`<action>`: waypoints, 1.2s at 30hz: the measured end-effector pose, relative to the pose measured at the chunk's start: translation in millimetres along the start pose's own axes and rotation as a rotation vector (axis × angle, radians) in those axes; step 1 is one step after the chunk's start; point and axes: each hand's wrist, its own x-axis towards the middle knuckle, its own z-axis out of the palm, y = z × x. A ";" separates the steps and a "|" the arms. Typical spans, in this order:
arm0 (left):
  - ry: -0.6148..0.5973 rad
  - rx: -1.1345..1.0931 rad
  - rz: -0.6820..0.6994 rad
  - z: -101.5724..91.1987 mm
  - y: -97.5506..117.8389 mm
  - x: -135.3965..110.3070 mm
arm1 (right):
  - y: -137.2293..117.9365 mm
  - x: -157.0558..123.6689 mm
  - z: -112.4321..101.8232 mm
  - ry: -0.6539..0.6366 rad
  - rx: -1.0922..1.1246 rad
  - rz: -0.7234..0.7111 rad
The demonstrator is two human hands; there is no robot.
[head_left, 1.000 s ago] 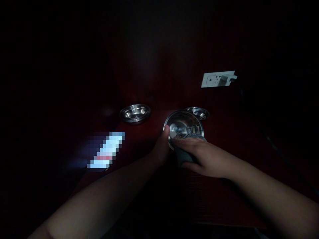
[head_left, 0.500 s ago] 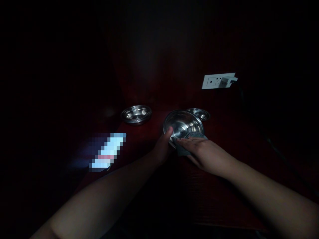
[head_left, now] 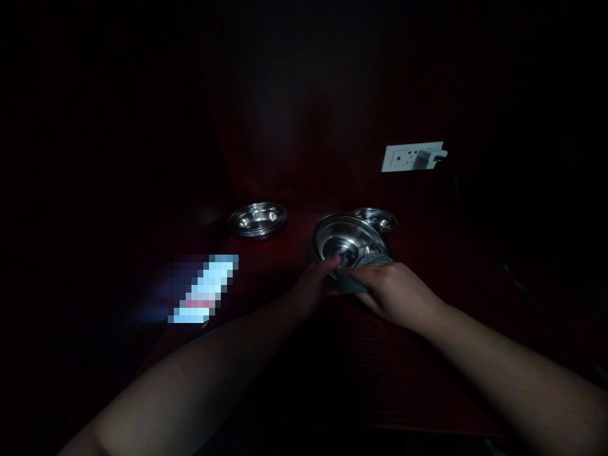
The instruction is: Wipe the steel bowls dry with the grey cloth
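Note:
A shiny metal bowl [head_left: 332, 235] is held up with its hollow side tilted toward me. My left hand [head_left: 316, 286] grips its near rim, the thumb over the edge and the other fingers hidden beneath. Pressed against the bowl's right side is a grey checked cloth [head_left: 373, 258], bunched in my right hand [head_left: 392, 290]. Part of the cloth hangs below the fingers, which are curled round it. Just behind the held bowl, another metal bowl [head_left: 377, 218] rests on the table, partly covered from view.
A stack of metal bowls [head_left: 259, 221] stands on the dark red table [head_left: 408, 380] at the left. Nearer me lies a bright, pixelated screen [head_left: 204, 291]. A white wall socket [head_left: 411, 157] with a plug is at the back right. A dark cable [head_left: 522, 291] runs down the right side.
The held bowl has tipped slightly and my left thumb has shifted right along its rim. My right hand with the cloth has moved a little, its fingers now more curled.

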 end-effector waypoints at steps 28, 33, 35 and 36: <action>-0.002 0.006 0.016 -1.2 0.9 0.3 | 6.2 0.5 -4.4 0.052 -0.034 -0.070; -0.056 0.075 -0.003 -2.1 -1.0 -3.6 | 8.3 -0.6 -0.3 0.082 -0.030 -0.103; -0.048 0.078 -0.012 -1.4 -1.3 -5.3 | 9.5 -0.5 2.2 0.071 -0.015 -0.116; -0.037 0.070 -0.010 -1.0 -1.5 -5.8 | 10.1 -0.3 3.2 0.066 0.000 -0.124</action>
